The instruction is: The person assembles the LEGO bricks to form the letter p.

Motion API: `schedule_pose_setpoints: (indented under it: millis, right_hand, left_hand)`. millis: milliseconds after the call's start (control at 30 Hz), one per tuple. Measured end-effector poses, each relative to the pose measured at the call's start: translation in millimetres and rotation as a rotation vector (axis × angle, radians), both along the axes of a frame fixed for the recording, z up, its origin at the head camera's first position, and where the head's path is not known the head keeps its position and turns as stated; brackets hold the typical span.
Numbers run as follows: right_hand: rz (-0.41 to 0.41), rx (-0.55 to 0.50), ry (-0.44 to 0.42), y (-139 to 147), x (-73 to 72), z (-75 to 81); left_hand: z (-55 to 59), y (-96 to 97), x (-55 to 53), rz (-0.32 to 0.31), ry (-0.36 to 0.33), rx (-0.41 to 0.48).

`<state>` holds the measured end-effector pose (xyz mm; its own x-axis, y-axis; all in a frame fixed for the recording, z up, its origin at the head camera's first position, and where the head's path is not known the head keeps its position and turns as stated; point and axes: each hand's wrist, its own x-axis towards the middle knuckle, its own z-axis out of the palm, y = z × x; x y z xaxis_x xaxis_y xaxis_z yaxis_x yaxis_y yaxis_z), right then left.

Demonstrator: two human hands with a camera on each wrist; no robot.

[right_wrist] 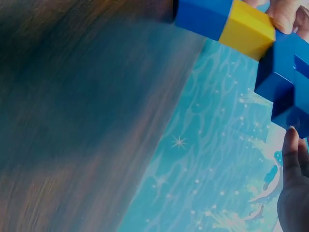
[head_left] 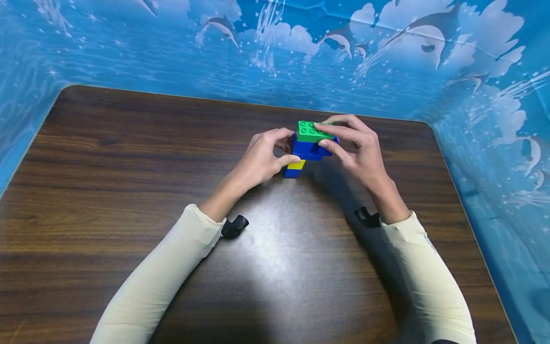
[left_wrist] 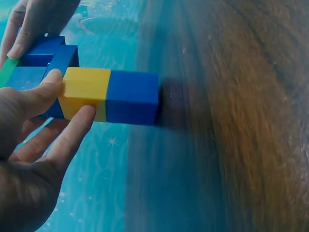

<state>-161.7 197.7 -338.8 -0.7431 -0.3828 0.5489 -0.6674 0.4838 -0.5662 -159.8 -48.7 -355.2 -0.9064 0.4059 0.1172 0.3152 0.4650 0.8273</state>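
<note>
A small tower of toy building bricks stands on the table between both hands. Its base is a blue brick [head_left: 292, 174], with a yellow brick [left_wrist: 87, 83] on top. Wider blue bricks [head_left: 306, 151] sit above, overhanging toward the right, and a green brick [head_left: 310, 135] with studs lies uppermost. My left hand [head_left: 267, 156] grips the tower from the left, its thumb and fingers on the yellow brick and the blue one above. From the right, my right hand [head_left: 362, 149] pinches the green brick and the blue bricks beneath it. The right palm partly hides the overhanging end.
The dark wood-grain table [head_left: 172, 191] has rounded far corners. A blue curtain [head_left: 172, 52] printed with dolphins rises behind and beside it. Black wrist cameras sit at both cuffs, the left camera [head_left: 234, 227] close above the tabletop.
</note>
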Motion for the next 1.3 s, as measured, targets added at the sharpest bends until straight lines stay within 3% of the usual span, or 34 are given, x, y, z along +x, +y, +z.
schedule_pose_setpoints:
  millis: [100, 333, 667, 900, 1033, 1133, 1300]
  right_hand:
    - [-0.024, -0.062, -0.015, -2.0, -1.9, -0.4]
    - [-0.124, -0.212, -0.144, -10.7, -6.6, -0.1]
    - [-0.228, -0.181, -0.363, -22.8, -10.5, -1.1]
    - [-0.24, -0.101, -0.515, -37.0, -15.4, -13.6]
    - [-0.264, -0.084, -0.605, -45.6, -20.6, -23.7]
    - [-0.276, -0.063, -0.66, -51.4, -25.5, -32.9]
    - [-0.302, 0.001, -0.719, -57.1, -32.4, -47.4]
  left_hand:
    - [4.0, -1.7, 0.5, -0.007, 0.0, 0.01]
    - [18.1, -11.6, 7.5, 0.018, 0.011, 0.018]
    - [26.3, -21.2, 19.2, -0.01, -0.155, -0.09]
    - [17.9, -26.8, 19.1, -0.003, -0.161, -0.263]
    - [8.8, -29.8, 14.3, -0.008, -0.157, -0.316]
    - [0.7, -31.8, 9.4, -0.001, -0.182, -0.321]
    - [-11.3, -33.1, 1.1, 0.027, -0.315, -0.257]
